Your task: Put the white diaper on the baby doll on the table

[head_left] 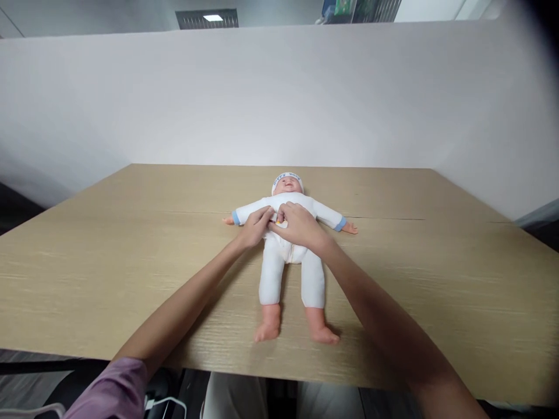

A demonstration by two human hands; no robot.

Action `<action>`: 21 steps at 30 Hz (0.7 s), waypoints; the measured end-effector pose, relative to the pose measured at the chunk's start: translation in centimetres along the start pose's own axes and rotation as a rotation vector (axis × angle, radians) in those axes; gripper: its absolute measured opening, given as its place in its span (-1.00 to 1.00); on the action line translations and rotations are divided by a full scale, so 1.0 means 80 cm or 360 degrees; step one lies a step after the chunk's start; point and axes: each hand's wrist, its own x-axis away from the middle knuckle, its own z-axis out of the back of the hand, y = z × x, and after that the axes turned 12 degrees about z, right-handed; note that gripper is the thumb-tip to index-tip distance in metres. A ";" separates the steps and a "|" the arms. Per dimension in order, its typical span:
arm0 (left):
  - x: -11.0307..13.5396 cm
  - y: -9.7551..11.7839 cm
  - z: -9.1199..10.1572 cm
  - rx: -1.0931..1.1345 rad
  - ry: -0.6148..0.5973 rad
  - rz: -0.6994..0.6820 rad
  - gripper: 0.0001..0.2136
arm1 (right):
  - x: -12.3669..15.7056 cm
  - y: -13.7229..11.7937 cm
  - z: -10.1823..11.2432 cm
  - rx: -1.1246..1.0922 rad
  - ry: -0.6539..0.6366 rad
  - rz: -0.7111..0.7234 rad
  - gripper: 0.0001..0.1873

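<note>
A baby doll (287, 201) lies on its back on the wooden table, arms spread, head away from me. It wears a white suit with blue cuffs, a white cap with lettering, and what looks like a white diaper (293, 254) over the suit at its hips. My left hand (257, 226) is closed at the diaper's waist on the left side. From the right, my right hand (297, 223) reaches over the belly with curled fingers, pinching at the front waist of the diaper. A small yellow-and-white patch shows between the hands; my fingers hide the exact grip.
The wooden table (131, 250) has a thin seam across it, running behind the doll's arms. A pale partition wall (279, 99) rises at its far edge. Below the near edge are my legs (236, 398) and a white cable (170, 400).
</note>
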 end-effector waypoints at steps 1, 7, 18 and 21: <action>-0.001 -0.003 0.001 0.0025 -0.0010 -0.0004 -0.52 | -0.001 0.001 -0.002 0.0022 0.0005 -0.0011 -0.71; -0.002 -0.028 0.005 0.0337 -0.0034 0.0054 -0.55 | -0.004 -0.002 -0.003 0.0081 -0.0021 -0.0093 -0.71; 0.014 -0.027 0.010 0.0043 0.0260 0.0083 -0.64 | -0.001 -0.001 0.010 -0.0190 0.0234 -0.0134 -0.73; 0.040 0.016 0.016 -0.0229 0.0435 0.0002 -0.69 | 0.015 -0.026 0.031 -0.0357 0.0486 -0.0044 -0.73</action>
